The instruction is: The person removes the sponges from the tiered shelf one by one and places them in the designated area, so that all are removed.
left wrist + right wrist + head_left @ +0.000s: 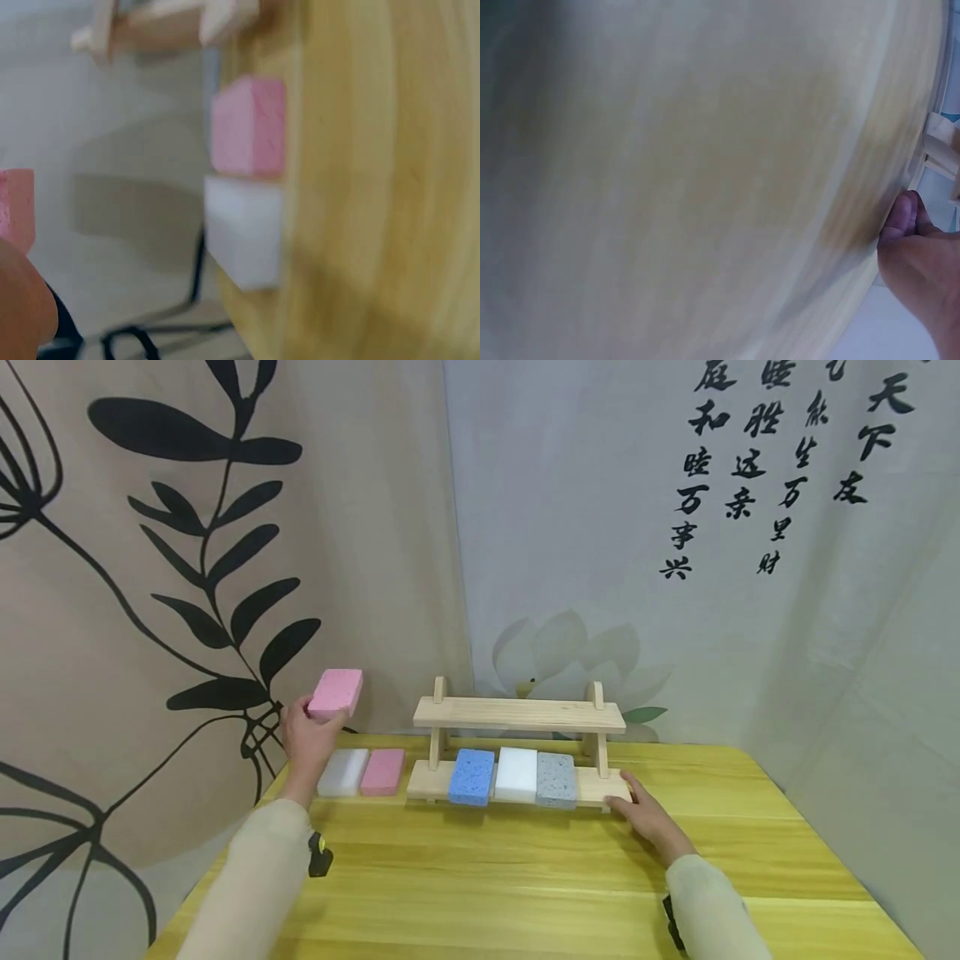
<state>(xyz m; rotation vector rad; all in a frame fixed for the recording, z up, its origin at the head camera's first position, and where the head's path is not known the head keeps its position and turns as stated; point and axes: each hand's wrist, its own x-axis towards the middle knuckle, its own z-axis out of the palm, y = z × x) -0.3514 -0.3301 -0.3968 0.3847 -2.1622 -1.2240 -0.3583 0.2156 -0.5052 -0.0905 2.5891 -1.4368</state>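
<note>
My left hand [307,745] holds a pink sponge [337,692] up above the table's back left, thumb on its near side. Below it, a white sponge [343,773] and another pink sponge [383,772] lie side by side on the table. A two-tier wooden rack [517,715] stands right of them. On its lower board lean a blue sponge [472,777], a white sponge [516,774] and a grey speckled sponge [556,781]. With thumb and fingers, my right hand [647,814] grips the right end of that lower board. The left wrist view shows only part of the held sponge [18,208].
The yellow wood-grain table [480,885] runs back to a hanging cloth [367,527] with dark plant prints and writing. The rack's upper board holds nothing. Dark bands are worn on both wrists.
</note>
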